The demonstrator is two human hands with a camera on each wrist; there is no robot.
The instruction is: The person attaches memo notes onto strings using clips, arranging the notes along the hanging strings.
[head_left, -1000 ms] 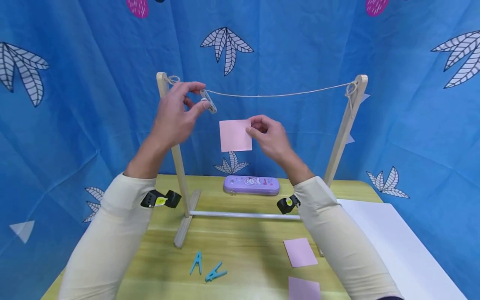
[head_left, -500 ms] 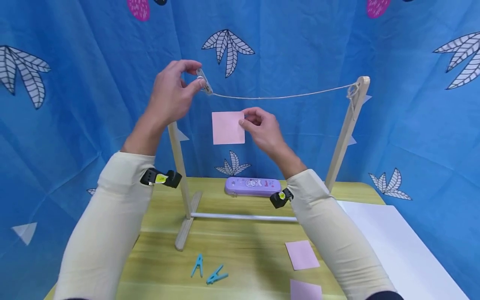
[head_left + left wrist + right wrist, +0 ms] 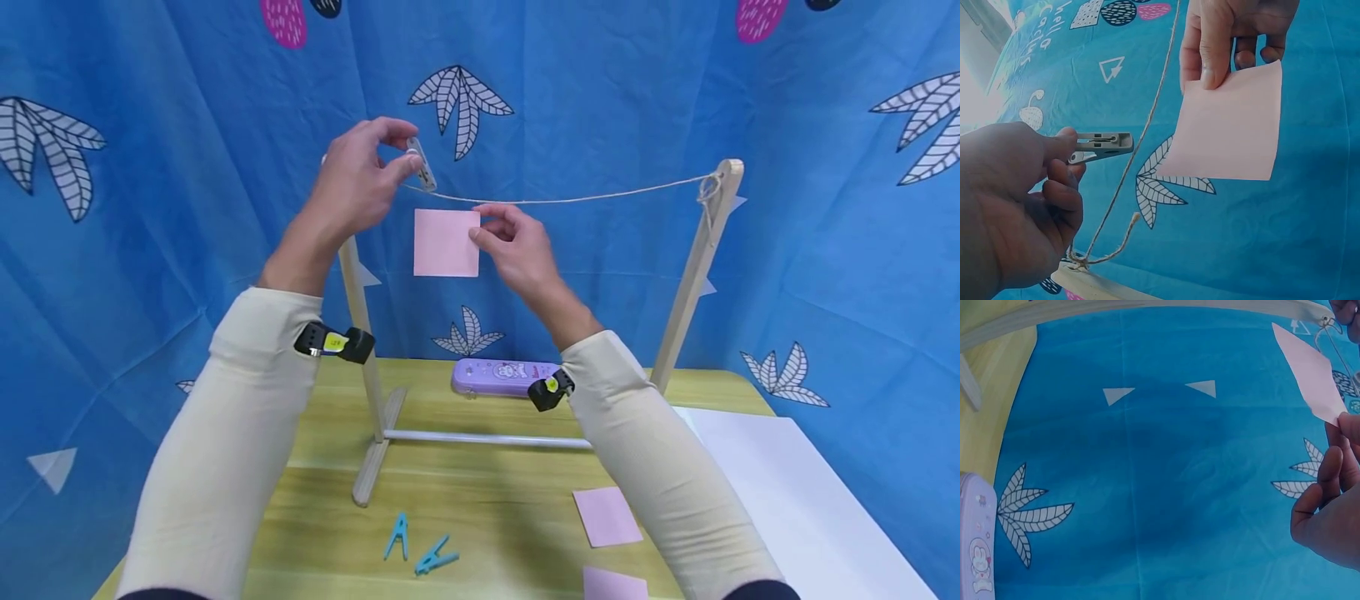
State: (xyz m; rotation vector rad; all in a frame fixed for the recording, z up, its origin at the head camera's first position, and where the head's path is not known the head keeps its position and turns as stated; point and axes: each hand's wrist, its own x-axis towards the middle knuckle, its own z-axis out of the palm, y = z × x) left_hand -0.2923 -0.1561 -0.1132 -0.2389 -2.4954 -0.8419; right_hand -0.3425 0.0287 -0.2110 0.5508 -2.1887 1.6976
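Note:
My left hand pinches a grey clothespin between thumb and fingers, its tip close to the string. In the left wrist view the clothespin points at the string, and its jaws look closed. My right hand pinches a square pink paper by its right edge. The paper hangs flat just under the string, toward its left end. Seen from the right wrist, the paper is tilted and held at one corner by the right hand.
The string spans two wooden posts joined low by a white rod. On the table lie blue clothespins, pink papers, a purple pencil case and a large white sheet. Behind hangs a blue curtain.
My left hand has risen with the clothespin, then shifted slightly right, beside the string. My right hand has carried the pink paper up and left, nearer the string.

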